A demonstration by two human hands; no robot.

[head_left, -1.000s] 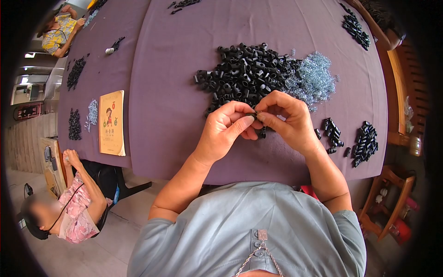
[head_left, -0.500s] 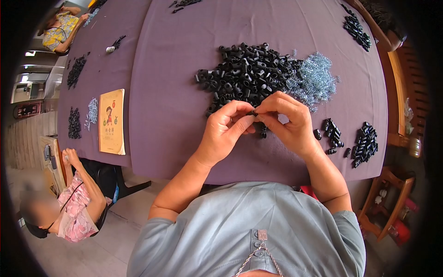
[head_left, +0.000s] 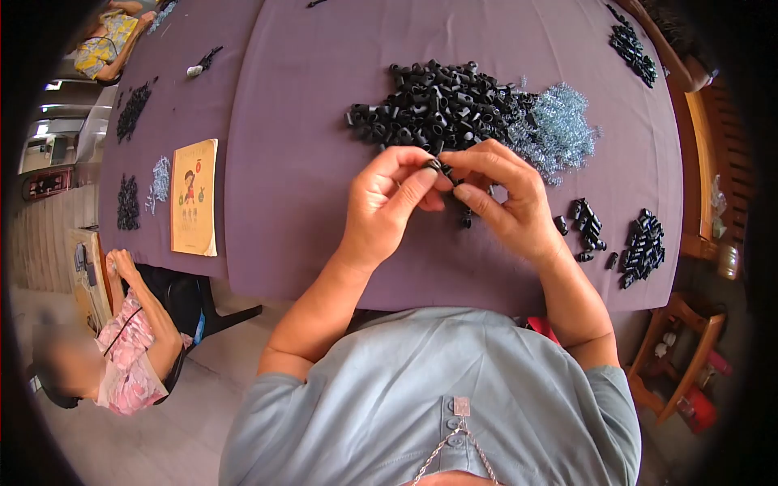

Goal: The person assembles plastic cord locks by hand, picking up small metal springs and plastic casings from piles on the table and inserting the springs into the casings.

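My left hand (head_left: 381, 206) pinches a small black plastic piece (head_left: 435, 164), which looks like part of a cord lock, between thumb and fingertips. Close against it, my right hand (head_left: 515, 198) has thumb and fingers closing around the same spot; whether it grips that piece or another dark one is partly hidden. Just beyond my hands lies a heap of hollow black plastic pieces (head_left: 442, 101). Small clear-bluish springs (head_left: 563, 125) are heaped against its right side. Below my fingers, another black piece (head_left: 466, 217) rests on the cloth.
On the right of the purple tablecloth (head_left: 324, 243) are a small black group (head_left: 587, 225) and a denser black cluster (head_left: 643, 249). A yellow booklet (head_left: 193, 198) lies left. One person in pink (head_left: 134, 348) sits at left, another in yellow (head_left: 105, 49) at far left.
My hands have shifted slightly up and away from me. The right fingertips have opened a little, and more of the black piece shows between the hands.
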